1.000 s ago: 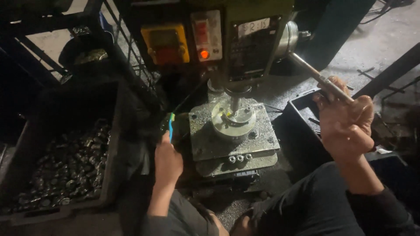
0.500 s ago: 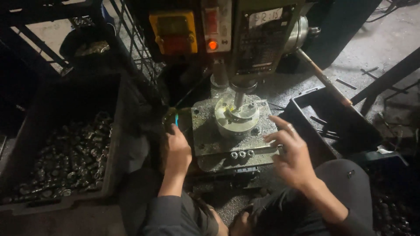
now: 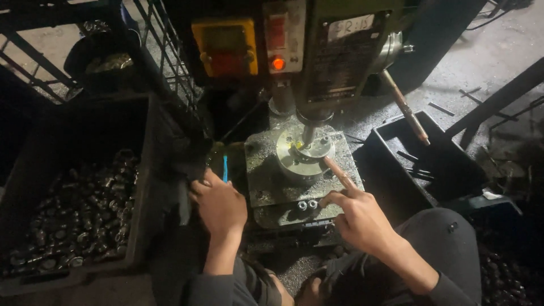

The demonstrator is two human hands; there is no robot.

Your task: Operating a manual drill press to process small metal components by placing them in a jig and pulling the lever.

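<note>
Your right hand hovers low over the drill-press table; its index finger is stretched out straight, the tip touching or just short of the rim of the round metal fixture, while the other fingers are curled in loosely and hold nothing; the thumb lies just beside two small round pieces at the table's near edge. Beyond the index fingertip the spindle stands upright over the fixture's centre; whether it touches the yellowish workpiece there cannot be told. Your left hand is half closed beside the table's left edge; a thin blue tool rises just past its fingertips, and whether the fingers grip it cannot be told. Left of that hand, beyond a dark partition, a black crate holds a heap of small shiny metal parts. Right of your right fingers, a second black bin holds a few dark slender pieces; above it the feed lever slants down from the machine head. Behind the spindle, the yellow switch box and a lit orange lamp face you.
</note>
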